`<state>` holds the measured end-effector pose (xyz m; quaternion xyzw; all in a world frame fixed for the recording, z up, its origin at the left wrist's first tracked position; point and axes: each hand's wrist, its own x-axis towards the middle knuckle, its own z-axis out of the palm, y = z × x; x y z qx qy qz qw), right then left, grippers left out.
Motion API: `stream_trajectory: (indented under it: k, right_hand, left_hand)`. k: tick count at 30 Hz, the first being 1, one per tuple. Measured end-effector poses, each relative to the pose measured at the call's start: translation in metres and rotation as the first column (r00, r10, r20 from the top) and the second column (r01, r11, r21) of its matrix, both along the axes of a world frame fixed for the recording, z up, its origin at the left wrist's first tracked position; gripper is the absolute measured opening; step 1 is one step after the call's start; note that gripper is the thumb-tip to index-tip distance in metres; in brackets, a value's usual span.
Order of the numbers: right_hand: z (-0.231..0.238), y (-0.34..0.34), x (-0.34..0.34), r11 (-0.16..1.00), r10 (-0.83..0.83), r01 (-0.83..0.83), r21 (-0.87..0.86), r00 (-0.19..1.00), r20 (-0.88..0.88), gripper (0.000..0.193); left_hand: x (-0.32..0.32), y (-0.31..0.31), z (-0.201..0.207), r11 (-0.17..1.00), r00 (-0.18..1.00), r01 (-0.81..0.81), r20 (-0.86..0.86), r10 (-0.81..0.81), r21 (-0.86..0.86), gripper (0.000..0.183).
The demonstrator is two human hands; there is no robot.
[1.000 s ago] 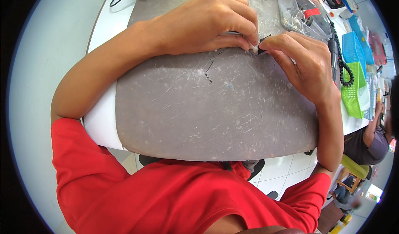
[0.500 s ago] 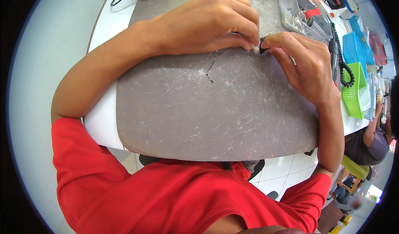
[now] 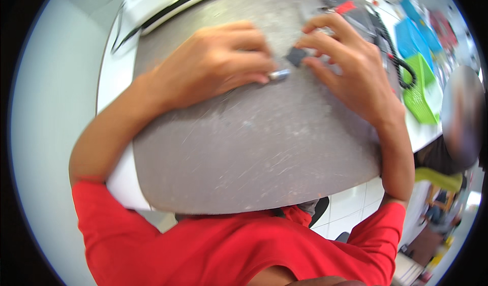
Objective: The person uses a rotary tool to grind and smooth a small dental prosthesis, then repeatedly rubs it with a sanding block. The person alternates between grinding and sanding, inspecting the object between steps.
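Observation:
Pinched in the fingertips of my left hand (image 3: 218,65) is a small, pale, shiny piece (image 3: 278,74), blurred by motion; its kind cannot be made out. My right hand (image 3: 351,60) grips a small dark grey square sheet (image 3: 296,56) between thumb and fingers. The sheet lies just above and to the right of the pale piece, with a slight gap between them. Both hands are over the far half of a scratched grey-brown board (image 3: 254,154).
A white device (image 3: 168,1) with a black cord stands at the far left. Beyond my right hand are a clear container (image 3: 340,1), a coiled black cord (image 3: 406,75), a green basket (image 3: 422,90) and a blue basket (image 3: 413,39). Another person's arm (image 3: 460,118) shows at right.
My hands have moved apart, the left one leftward with the pale piece. The dark sheet shows more fully, away from that piece. The view has shifted, showing more of the white device.

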<state>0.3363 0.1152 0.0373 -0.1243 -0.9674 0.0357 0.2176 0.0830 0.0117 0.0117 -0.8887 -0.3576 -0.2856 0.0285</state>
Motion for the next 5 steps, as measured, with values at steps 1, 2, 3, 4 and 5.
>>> stream_trajectory:
  k: [1,2,3,4,5]
  right_hand:
    - [-0.0020,-0.0032,-0.0042,1.000,-0.011,0.010,-0.017,0.999,-0.053,0.019]
    - [-0.0026,-0.0067,-0.0071,0.999,-0.020,0.016,-0.035,0.994,-0.108,0.020]
    - [-0.0037,-0.0079,-0.0045,0.999,0.005,-0.007,-0.037,0.998,-0.058,0.023]
    - [-0.0041,-0.0088,-0.0027,0.999,0.026,-0.026,-0.048,1.000,-0.005,0.026]
    - [-0.0036,-0.0088,0.0008,0.997,0.047,-0.044,-0.062,0.998,0.048,0.029]
  left_hand:
    - [0.0012,-0.0030,0.0014,0.999,0.999,-0.033,-0.001,0.033,-0.019,0.022]
    - [0.0014,-0.0082,0.0026,0.997,0.998,-0.068,-0.004,0.068,-0.040,0.022]
    - [0.0043,-0.0100,0.0022,0.992,0.994,-0.108,-0.011,0.107,-0.060,0.022]
    - [0.0055,-0.0076,0.0017,0.993,0.995,-0.104,-0.012,0.103,-0.053,0.021]
    - [0.0078,-0.0023,0.0008,0.994,0.995,-0.099,-0.011,0.099,-0.046,0.019]
